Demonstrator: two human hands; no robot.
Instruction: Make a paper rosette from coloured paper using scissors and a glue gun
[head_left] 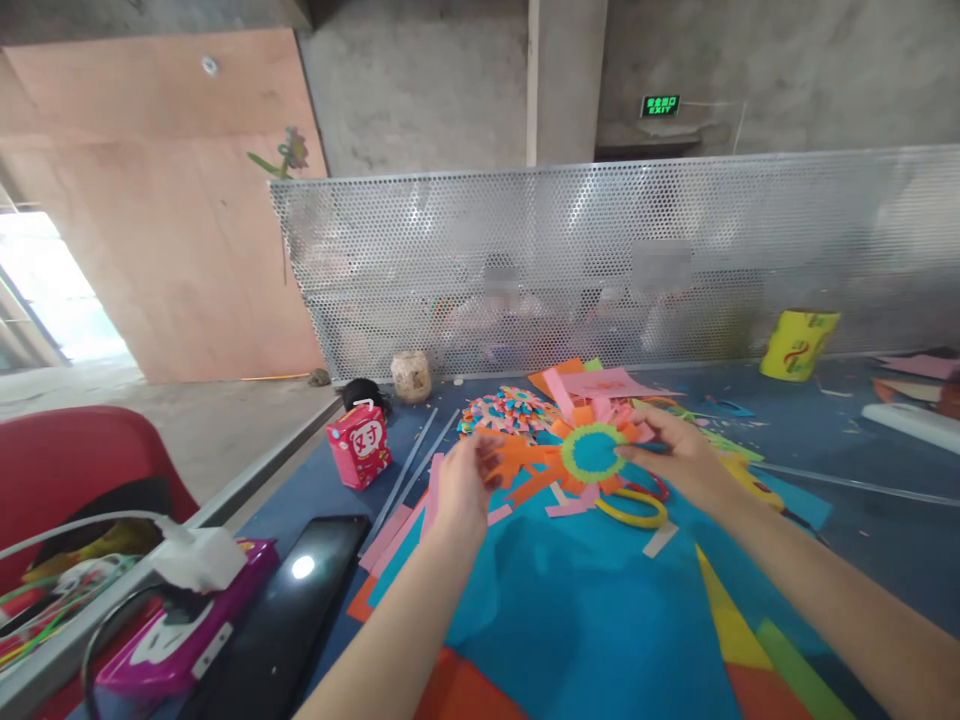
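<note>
Between the two hands, above a large bright-blue paper sheet [577,620] on the dark-blue bench [892,540], is a round paper flower [595,453] with a blue centre, a lime-green fringed ring and orange outer petals. The right hand [679,458] pinches its right edge, thumb at the blue centre's rim. At the flower's left, the left hand [466,485] has its fingers curled on a fringed orange paper strip [529,456] that reaches the petals. Yellow-handled scissors [646,510] lie just below the flower; multicoloured fringed paper flowers [495,410] sit behind.

Overexposed opening [56,285] at left, glare on phone [281,625], slight blur
</note>
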